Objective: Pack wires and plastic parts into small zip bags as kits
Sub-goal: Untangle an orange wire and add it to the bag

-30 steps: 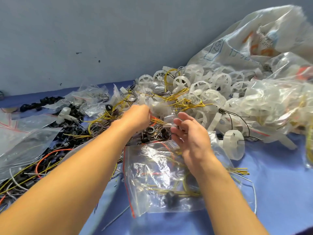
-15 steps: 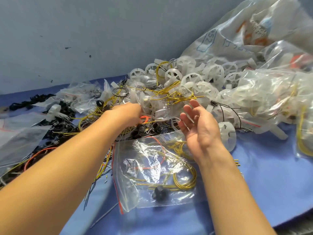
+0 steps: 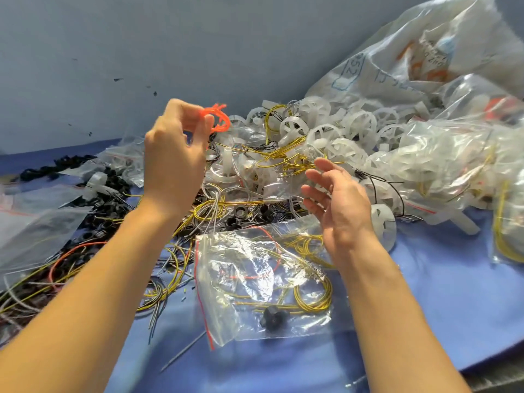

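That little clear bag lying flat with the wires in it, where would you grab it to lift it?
I would pinch the zip bag at its left edge beside the red strip, coming from the left. It lies flat, and the yellow wires and black knob bulk up its right and lower parts.

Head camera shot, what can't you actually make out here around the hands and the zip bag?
- Head view: the orange wire pinched in the left hand is motion-blurred; its length and strand count are unclear.
- The zip bag glares and crinkles, so whether its mouth is open cannot be told.
- The right hand hides the bag's far corner.
- The printed sack is cut off by the right edge, and its lettering is unreadable.
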Tool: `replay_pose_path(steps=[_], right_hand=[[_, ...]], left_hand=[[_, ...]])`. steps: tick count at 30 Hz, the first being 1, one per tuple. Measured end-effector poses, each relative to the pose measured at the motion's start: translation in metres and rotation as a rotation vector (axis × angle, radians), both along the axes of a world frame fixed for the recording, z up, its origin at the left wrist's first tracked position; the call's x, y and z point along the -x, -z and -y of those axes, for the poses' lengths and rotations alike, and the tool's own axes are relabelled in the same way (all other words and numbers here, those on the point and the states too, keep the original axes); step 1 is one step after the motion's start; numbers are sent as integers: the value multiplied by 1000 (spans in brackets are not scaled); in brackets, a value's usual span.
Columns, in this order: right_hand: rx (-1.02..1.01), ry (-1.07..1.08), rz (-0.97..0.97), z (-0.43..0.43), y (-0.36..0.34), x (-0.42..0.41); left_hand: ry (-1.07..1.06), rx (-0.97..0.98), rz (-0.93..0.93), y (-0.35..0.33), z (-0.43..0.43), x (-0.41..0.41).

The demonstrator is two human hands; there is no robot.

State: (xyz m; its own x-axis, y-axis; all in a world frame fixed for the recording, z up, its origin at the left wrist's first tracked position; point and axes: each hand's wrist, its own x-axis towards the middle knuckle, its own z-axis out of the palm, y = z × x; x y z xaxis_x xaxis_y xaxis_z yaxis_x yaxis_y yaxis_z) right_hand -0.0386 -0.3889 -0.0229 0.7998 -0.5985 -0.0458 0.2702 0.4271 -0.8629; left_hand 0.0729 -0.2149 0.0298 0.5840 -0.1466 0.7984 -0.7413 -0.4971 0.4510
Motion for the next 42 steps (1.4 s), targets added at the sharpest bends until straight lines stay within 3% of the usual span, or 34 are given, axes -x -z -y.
replay_pose_path(steps=[3,6,11,18,20,23,34,42], right_hand=[[274,-62,30,-8,-4,3],[549,-232,100,-23,-1,7],[709,-443,56,-42,11,8],[492,-437,74,-47,18,5],[405,-435,74,-48,18,4],[320,-446,77,-49,19,3],[-37,-675,178,-64,18,0],[167,-496,116,-65,20,0]], left_hand=[[-150,-234,176,3,-14,26],[-59,-354,-15,22,-22,43],[146,-308,-271,45,-34,55],[367,-11,-640,57,-49,61],[416,-10,-689,60,-55,63],[436,-47,-644,65,-62,65],[451,150,-676,72,-63,67],[342,67,-563,74,-66,64]])
